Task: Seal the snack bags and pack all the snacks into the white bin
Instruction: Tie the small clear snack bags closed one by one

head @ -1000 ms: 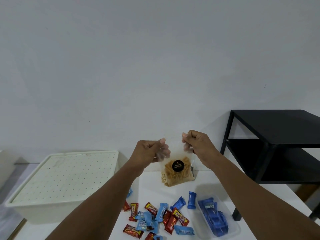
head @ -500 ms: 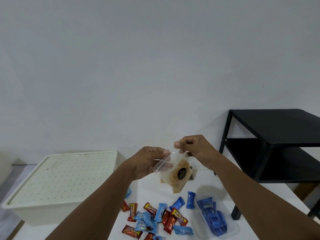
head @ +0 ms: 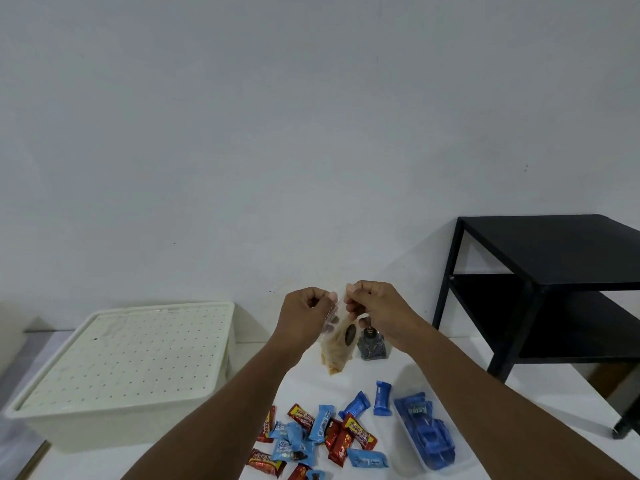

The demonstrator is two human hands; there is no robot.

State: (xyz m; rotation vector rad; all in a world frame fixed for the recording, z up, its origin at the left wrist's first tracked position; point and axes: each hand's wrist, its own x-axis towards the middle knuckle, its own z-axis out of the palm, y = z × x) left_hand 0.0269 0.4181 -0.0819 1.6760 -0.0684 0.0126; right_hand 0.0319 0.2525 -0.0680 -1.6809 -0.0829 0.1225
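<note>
A clear zip bag of orange-brown snack sticks (head: 337, 348) with a black round label hangs in the air above the white table (head: 349, 382). My left hand (head: 306, 318) and my right hand (head: 375, 311) both pinch its top edge, close together. Behind it a second small bag of dark snacks (head: 372, 344) stands on the table near the wall. The white bin (head: 121, 372) sits at the left with its perforated lid on. Several red and blue wrapped candies (head: 318, 434) lie scattered in front.
A clear tray holding blue packets (head: 427, 433) lies right of the candies. A black two-level side table (head: 554, 282) stands at the right, beyond the table's edge. A plain wall is right behind everything.
My hands have come closer together along the top of the snack-stick bag and the bag has tilted and turned edge-on. The dark snack bag behind it has come into sight.
</note>
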